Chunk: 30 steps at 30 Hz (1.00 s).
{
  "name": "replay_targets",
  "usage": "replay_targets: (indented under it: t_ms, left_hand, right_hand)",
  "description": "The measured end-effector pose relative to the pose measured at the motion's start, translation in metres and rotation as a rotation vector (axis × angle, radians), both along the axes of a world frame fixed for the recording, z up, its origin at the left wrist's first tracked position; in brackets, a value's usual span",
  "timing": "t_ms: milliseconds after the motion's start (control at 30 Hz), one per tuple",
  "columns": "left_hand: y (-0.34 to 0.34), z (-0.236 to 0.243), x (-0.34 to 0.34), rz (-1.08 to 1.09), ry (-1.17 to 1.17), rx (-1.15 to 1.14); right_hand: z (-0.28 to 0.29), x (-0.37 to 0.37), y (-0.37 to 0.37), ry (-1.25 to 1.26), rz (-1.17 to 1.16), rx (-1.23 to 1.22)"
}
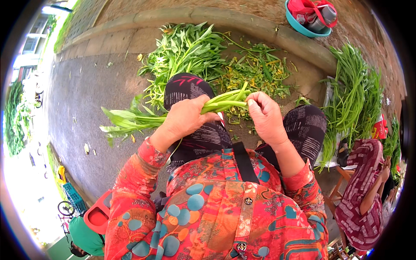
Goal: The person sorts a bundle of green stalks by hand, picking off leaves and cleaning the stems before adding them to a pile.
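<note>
My left hand (184, 117) is wrapped round the middle of a small bunch of water spinach (225, 102), held above my knees. Its leaves trail out to the left, and the thick pale-green stem ends point right. At those ends my right hand (265, 116) is closed, thumb and fingertips pinching a stem tip. Beyond my left knee lies a large heap of leafy water spinach (186, 52) on the ground. Beside it, to the right, green and yellow trimmings (255, 71) are scattered.
A kerb (208, 16) curves behind the heap. At far right stands a teal basin (299, 27) holding a red bag and grey flask. More long-stemmed greens (353, 91) lie at right, near a person in maroon patterned clothes (359, 195). A red stool (99, 214) is at lower left.
</note>
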<state>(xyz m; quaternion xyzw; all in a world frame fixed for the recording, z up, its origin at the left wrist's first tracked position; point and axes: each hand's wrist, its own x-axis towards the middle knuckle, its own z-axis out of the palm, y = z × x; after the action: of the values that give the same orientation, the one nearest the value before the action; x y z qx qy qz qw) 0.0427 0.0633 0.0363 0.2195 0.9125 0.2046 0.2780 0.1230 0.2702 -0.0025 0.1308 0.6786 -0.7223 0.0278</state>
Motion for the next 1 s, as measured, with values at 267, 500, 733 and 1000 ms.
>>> replay_targets:
  t_ms: [267, 500, 733, 1000]
  left_hand:
    - [-0.011, -0.008, -0.014, 0.057, -0.244, 0.374]
    - [-0.031, 0.001, -0.042, 0.194, -0.722, 0.564]
    - [-0.038, -0.001, -0.050, 0.146, -0.837, 0.612]
    - [-0.027, 0.002, -0.044, 0.153, -0.805, 0.538]
  right_hand:
    - [0.016, 0.004, 0.020, -0.095, 0.031, -0.994]
    - [0.035, 0.011, 0.055, 0.135, 0.091, -0.779]
    - [0.012, 0.007, 0.075, 0.130, 0.005, 0.107]
    - [0.005, 0.009, 0.071, -0.046, 0.001, 0.566]
